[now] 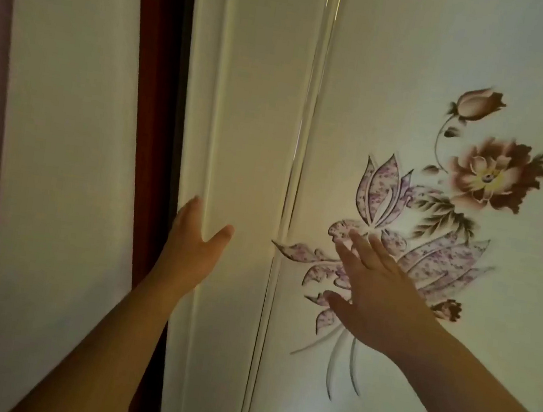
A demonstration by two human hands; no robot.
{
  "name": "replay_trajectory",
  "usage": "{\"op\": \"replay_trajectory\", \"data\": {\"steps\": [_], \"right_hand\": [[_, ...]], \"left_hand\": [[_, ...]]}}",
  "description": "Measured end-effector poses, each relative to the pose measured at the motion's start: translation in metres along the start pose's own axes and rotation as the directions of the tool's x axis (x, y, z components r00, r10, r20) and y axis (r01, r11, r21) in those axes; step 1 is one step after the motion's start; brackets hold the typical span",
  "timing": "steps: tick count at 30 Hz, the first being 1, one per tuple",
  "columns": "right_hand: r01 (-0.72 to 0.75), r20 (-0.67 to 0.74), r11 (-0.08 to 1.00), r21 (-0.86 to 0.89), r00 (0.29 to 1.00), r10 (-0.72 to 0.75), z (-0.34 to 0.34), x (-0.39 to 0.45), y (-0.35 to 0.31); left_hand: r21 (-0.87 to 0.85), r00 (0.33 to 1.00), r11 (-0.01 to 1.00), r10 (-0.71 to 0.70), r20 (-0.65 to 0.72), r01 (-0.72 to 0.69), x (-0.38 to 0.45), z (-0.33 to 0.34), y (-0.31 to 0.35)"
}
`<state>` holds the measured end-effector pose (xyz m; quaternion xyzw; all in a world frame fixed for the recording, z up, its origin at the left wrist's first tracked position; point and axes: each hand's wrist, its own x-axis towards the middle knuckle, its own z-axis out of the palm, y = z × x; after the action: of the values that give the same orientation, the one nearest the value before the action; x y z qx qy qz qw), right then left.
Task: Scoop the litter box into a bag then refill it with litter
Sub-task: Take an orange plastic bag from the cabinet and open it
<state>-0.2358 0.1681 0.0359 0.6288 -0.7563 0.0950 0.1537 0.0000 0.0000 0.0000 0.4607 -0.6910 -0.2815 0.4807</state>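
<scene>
Two hands were on a pale sliding door. I saw the left hand point(190, 247) curled round the door edge point(196, 161) at lower centre-left. The right hand point(379, 296) lay spread flat on the flower-printed panel point(417, 86), lower centre-right. No litter box in frame.

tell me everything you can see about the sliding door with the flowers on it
The sliding door is a pale, frosted-looking panel in a cream frame, standing upright and filling most of the view. It bears brown roses, purple speckled lilies and the partly cut-off lettering "HAPP". The left hand grips the frame's left edge, fingers wrapped behind it; the right hand lies open, fingers spread, against the lilies. A dark gap and a curtain lie to its left.
</scene>
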Motion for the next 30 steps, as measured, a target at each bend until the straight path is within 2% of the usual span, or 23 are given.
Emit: {"op": "replay_trajectory", "data": {"steps": [4, 8, 12, 18, 30], "right_hand": [[0.106, -0.043, 0.994, -0.042, 0.993, -0.107, 0.016, 0.034, -0.021], [0.154, -0.045, 0.985, -0.082, 0.986, -0.158, 0.023, 0.065, -0.034], [0.187, -0.110, 0.978, -0.090, 0.974, -0.196, 0.026, 0.093, -0.039], [0.166, -0.114, 0.977, -0.136, 0.977, -0.182, 0.043, 0.106, -0.037], [0.084, -0.141, 0.983, -0.164, 0.984, -0.108, 0.059, 0.104, -0.040]], "left_hand": [[-0.010, 0.998, 0.998, -0.054, -0.028, 0.054, 0.028, 0.002, -0.024], [-0.117, 0.986, 0.984, -0.146, -0.084, 0.136, 0.053, 0.004, -0.043], [-0.176, 0.986, 0.972, -0.162, -0.032, 0.154, 0.071, 0.000, -0.054], [-0.099, 0.984, 0.981, -0.173, -0.041, 0.169, 0.077, -0.002, -0.081], [-0.108, 0.985, 0.980, -0.171, 0.006, 0.170, 0.081, 0.001, -0.091]]}}
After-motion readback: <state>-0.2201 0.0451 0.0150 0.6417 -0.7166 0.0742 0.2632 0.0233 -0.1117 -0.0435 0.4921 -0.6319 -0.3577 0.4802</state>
